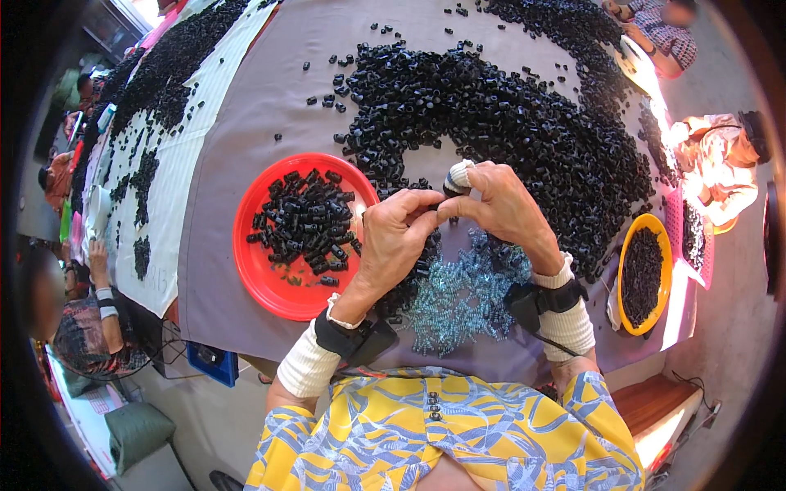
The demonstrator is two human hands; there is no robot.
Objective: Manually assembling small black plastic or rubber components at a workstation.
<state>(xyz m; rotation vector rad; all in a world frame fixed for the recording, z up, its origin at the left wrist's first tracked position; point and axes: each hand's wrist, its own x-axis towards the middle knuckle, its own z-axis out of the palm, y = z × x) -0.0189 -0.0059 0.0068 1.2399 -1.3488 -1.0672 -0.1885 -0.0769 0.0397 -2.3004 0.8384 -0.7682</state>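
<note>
While both hands meet over the middle of the grey table (246,123), the left hand (393,241) and the right hand (503,204) pinch one small black cap (449,190) between their fingertips, just above the near edge of the big heap. Both are closed on that piece; whether a spring is already inside it I cannot tell.

Judging from how things lie, the work is well begun but far from finished. One red plate (250,245), left of the hands, carries a single loose layer of black pieces, several dozen at a guess, with much of its red floor showing. Beyond the hands, the main heap of black caps (508,123) spreads far and right across the cloth, too many to count, surely many hundreds. Near the person, between the wrists, lies one pile of small pale-blue springs (458,295), also beyond counting. So the plate holds only a small share of what the heap holds.

One orange bowl (643,274) of black pieces sits near right. A second heap (176,57) covers the white cloth far left. At least three other people sit at the edges of the table.
</note>
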